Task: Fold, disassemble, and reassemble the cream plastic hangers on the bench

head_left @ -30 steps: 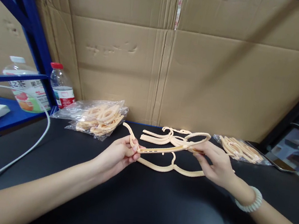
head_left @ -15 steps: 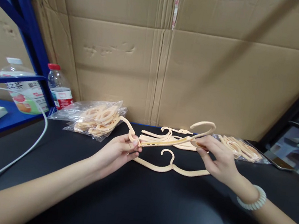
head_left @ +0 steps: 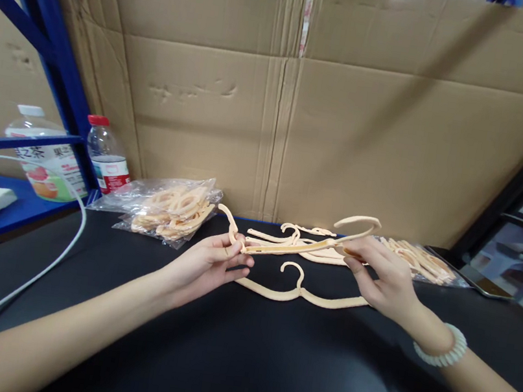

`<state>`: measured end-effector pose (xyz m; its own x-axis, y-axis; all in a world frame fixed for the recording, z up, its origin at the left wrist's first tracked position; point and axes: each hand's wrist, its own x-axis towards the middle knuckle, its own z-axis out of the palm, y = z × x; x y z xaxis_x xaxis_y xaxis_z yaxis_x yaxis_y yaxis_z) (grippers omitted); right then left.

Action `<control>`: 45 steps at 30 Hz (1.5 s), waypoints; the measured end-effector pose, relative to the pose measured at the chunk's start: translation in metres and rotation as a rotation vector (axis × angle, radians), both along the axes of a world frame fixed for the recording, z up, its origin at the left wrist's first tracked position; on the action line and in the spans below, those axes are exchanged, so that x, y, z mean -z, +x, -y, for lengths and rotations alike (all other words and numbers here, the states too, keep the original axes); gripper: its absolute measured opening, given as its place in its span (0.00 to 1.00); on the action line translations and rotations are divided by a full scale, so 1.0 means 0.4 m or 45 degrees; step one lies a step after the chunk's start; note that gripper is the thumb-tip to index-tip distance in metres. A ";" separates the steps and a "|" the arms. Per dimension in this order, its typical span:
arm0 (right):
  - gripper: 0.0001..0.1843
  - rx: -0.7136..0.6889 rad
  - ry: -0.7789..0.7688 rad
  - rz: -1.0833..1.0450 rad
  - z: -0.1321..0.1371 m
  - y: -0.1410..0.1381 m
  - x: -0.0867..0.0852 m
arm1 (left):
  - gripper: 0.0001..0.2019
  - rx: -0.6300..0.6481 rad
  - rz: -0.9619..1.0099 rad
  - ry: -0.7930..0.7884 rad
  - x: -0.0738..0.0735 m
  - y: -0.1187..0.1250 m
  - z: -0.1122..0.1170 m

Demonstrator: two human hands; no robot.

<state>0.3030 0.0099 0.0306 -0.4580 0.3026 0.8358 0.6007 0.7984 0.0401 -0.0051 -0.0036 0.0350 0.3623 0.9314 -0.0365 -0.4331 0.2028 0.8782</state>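
Observation:
Both of my hands hold a peach-coloured plastic clothes hanger (head_left: pixel 290 249) above the black table. My right hand (head_left: pixel 380 274) is closed around it close to the large curved hook, and the fingers hide part of the hanger. At the other end of the long arm, my left hand (head_left: pixel 212 261) pinches a curved hanger piece (head_left: pixel 227 217) where it meets the arm tip. I cannot tell whether the two are joined. Below, a hanger of the same colour (head_left: pixel 276 292) lies flat with its hook pointing away, its ends partly behind my hands.
Behind lie more hangers (head_left: pixel 319 232). Clear plastic bags of hanger parts stand at left (head_left: pixel 175 209) and right (head_left: pixel 421 262). A phone-like flat object (head_left: pixel 486 287), two bottles (head_left: pixel 107 156), a white cable (head_left: pixel 52 263), a blue rack (head_left: pixel 63 75) and a cardboard wall (head_left: pixel 374 128) surround the table.
The curved piece in my left hand has turned and its free end has shifted slightly right, more upright. My right hand keeps its hold; the view has tilted slightly up.

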 end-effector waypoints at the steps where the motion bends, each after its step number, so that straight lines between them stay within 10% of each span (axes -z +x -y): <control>1: 0.09 -0.006 -0.003 0.003 0.000 0.000 0.000 | 0.02 0.002 0.004 -0.001 -0.001 -0.001 0.000; 45: 0.10 -0.002 -0.019 -0.043 0.011 -0.014 -0.001 | 0.05 0.039 0.090 -0.035 -0.030 0.009 0.020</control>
<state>0.2976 0.0054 0.0311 -0.4303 0.3147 0.8461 0.6004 0.7996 0.0079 -0.0016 -0.0116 0.0471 0.3928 0.9189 -0.0355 -0.4872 0.2407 0.8395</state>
